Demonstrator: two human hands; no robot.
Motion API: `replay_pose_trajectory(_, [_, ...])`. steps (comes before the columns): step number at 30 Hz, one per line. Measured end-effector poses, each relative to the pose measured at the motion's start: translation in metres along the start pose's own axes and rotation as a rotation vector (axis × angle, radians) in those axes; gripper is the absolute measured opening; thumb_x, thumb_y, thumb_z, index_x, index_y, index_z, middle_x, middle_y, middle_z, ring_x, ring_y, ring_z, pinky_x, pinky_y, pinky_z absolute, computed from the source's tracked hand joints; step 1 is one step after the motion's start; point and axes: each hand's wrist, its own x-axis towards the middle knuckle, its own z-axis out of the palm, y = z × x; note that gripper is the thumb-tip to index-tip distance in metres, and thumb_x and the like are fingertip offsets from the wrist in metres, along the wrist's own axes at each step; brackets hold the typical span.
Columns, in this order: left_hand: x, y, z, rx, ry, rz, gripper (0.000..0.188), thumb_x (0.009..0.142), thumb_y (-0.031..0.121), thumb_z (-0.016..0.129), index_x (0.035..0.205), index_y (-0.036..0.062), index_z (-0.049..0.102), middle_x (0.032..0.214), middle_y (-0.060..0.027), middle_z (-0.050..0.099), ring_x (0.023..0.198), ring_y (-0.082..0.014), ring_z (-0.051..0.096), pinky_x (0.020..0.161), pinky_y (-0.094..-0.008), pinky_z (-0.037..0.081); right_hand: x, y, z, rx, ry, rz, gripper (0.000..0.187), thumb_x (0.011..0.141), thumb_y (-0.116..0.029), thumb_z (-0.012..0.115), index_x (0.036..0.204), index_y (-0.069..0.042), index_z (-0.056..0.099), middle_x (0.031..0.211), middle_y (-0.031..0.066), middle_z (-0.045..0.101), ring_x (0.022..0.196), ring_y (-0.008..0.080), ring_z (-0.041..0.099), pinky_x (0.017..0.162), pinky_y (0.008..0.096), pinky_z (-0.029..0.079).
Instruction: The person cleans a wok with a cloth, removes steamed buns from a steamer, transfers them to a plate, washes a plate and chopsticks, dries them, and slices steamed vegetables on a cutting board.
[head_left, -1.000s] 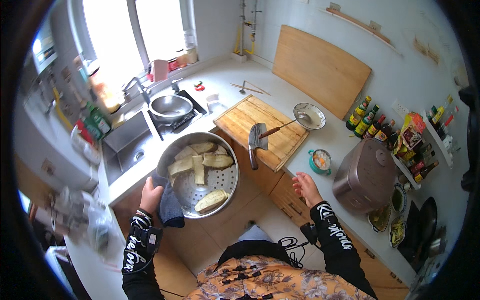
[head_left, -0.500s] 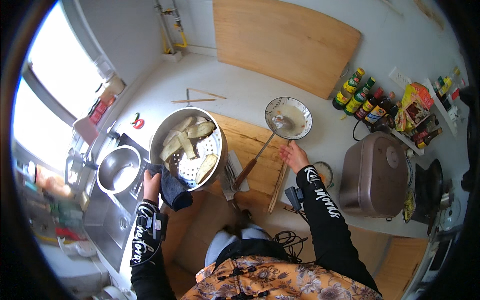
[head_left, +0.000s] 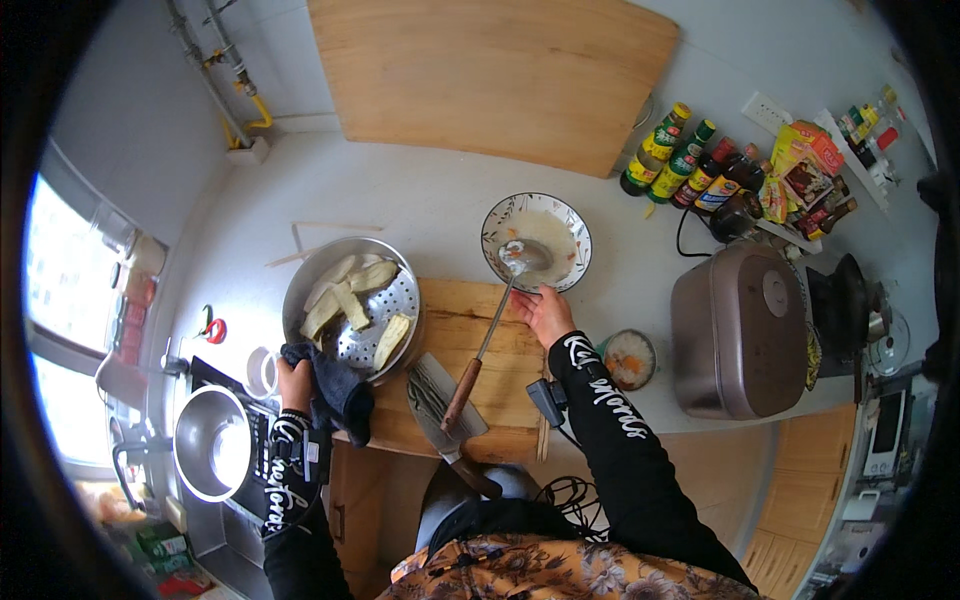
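My left hand (head_left: 294, 385) is closed on a dark cloth (head_left: 340, 392), pressed against the near-left side of a metal steamer pot (head_left: 411, 340). Pale eggplant slices (head_left: 345, 300) lie on its perforated bottom. Beside the near rim of a patterned bowl (head_left: 489, 243) of pale batter is my right hand (head_left: 546, 317), its fingers apart; whether they touch the rim is unclear. A ladle (head_left: 465, 388) rests with its coated scoop in the bowl and its wooden handle over the cutting board (head_left: 515, 365). Under that handle lies a cleaver (head_left: 430, 410).
A small bowl of orange-and-white food (head_left: 630, 360) stands by my right forearm, near a rice cooker (head_left: 735, 335). Sauce bottles (head_left: 680, 165) line the back right. To the left are a metal pot (head_left: 212, 443), a white cup (head_left: 262, 372), red and green peppers (head_left: 214, 329) and the sink (head_left: 225, 545).
My right hand has moved forward and left to the bowl's near rim. My left hand keeps the cloth at the steamer pot. The view has shifted and turned.
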Motion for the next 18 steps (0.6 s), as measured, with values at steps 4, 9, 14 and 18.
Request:
replay_pose_trajectory(4, [0.006,0.006,0.005,0.090,0.023,0.103,0.029,0.073,0.014,0.057,0.092,-0.0057,0.048,0.078,-0.0161,0.055,0.068,-0.0243,0.056,0.061,-0.0346,0.046,0.018,-0.005,0.012,0.071,0.044,-0.045,0.033,0.095,-0.020,0.036,0.115,0.007,0.037,0.112,0.0241,0.052,0.103,0.0308,0.055,0.089,0.0396,0.047])
replay_pose_trajectory(9, [0.012,0.005,0.004,0.085,-0.030,0.031,0.033,0.076,0.017,0.057,0.099,-0.0037,0.046,0.083,-0.0163,0.055,0.072,-0.0241,0.056,0.059,-0.0341,0.047,0.049,-0.020,0.021,0.158,0.074,-0.072,0.036,0.095,-0.020,0.032,0.118,0.008,0.039,0.114,0.0229,0.053,0.106,0.0294,0.055,0.090,0.0373,0.047])
replay_pose_trajectory(14, [0.018,0.003,0.003,-0.055,-0.056,0.009,0.034,0.079,0.019,0.058,0.102,-0.0032,0.047,0.087,-0.0159,0.056,0.076,-0.0255,0.054,0.068,-0.0345,0.046,0.071,-0.041,0.022,0.125,0.103,-0.119,0.036,0.095,-0.019,0.032,0.118,0.006,0.042,0.114,0.0216,0.054,0.103,0.0285,0.056,0.088,0.0375,0.048])
replay_pose_trajectory(18, [0.019,0.004,-0.001,-0.020,-0.092,-0.158,0.030,0.082,0.018,0.056,0.102,-0.0036,0.048,0.090,-0.0148,0.056,0.081,-0.0237,0.052,0.074,-0.0326,0.043,0.086,-0.056,0.017,0.171,0.132,-0.124,0.037,0.095,-0.019,0.031,0.120,0.007,0.041,0.115,0.0216,0.053,0.106,0.0285,0.054,0.089,0.0376,0.048])
